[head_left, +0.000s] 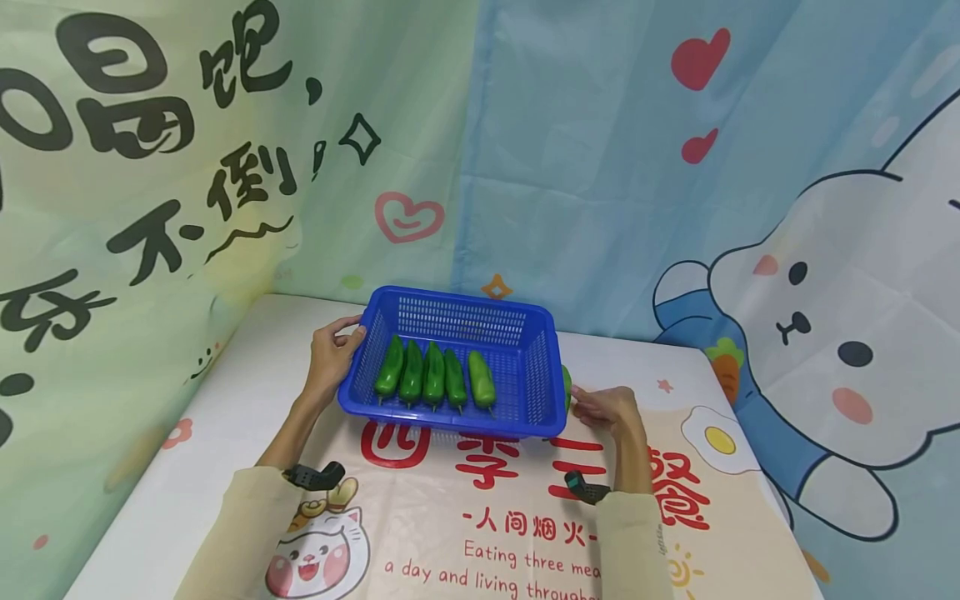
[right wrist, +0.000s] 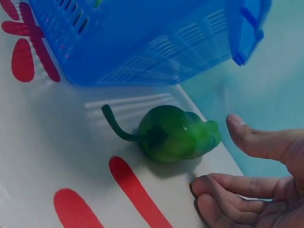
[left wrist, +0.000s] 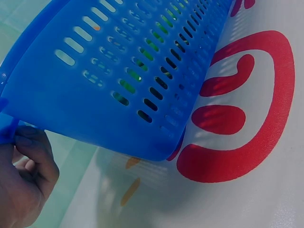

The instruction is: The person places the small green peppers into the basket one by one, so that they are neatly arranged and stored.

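Observation:
A blue plastic basket with slotted walls holds several green peppers in a row, one a little apart on the right. My left hand grips the basket's left rim; in the left wrist view its fingers curl up under that rim. In the right wrist view the basket's right side is raised above the table. A loose green pepper with a curved stem lies on the table beneath that side. Beside it is my right hand, thumb and fingers spread apart with nothing between them.
A white table bears a printed cover with red characters and a cartoon cat. Behind it hangs a printed cloth, with a large white cartoon figure on the right.

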`<action>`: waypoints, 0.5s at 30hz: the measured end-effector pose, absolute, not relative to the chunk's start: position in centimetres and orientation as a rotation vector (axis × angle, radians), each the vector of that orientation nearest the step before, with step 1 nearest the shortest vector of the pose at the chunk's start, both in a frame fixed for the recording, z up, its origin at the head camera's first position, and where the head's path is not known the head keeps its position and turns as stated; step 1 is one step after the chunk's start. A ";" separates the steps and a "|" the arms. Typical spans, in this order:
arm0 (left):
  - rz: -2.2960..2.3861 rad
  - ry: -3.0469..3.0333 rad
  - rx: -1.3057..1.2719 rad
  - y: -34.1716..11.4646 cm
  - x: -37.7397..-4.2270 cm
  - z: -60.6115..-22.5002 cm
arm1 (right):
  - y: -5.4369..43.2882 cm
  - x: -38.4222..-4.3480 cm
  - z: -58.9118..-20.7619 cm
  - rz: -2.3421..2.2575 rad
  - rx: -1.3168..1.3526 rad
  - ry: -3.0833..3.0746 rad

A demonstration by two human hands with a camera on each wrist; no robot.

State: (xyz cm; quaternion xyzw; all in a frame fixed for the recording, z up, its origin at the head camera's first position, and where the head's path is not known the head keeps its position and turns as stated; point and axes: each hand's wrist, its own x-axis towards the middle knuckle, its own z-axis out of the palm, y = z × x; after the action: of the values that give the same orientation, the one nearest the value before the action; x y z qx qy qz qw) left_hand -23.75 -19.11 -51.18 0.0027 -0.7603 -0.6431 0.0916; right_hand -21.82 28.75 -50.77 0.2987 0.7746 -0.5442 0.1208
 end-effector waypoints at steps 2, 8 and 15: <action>-1.907 -2.261 0.007 -19.1 -23.7 -51.2 | 28.4 -22.0 -50.9 -1.587 0.881 2.266; -1.906 -2.262 0.011 -19.2 -23.7 -51.1 | 27.6 -22.2 -50.9 -1.514 0.850 2.347; -1.915 -2.258 0.009 -19.2 -23.8 -51.2 | 26.6 -22.0 -50.5 -1.453 0.839 2.414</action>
State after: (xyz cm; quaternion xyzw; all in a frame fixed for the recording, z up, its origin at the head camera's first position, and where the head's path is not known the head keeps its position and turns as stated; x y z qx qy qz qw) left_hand -23.78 -19.16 -51.19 0.0030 -0.7596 -0.6441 0.0905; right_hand -22.02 26.58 -50.54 0.2840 0.8169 -0.4918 0.1005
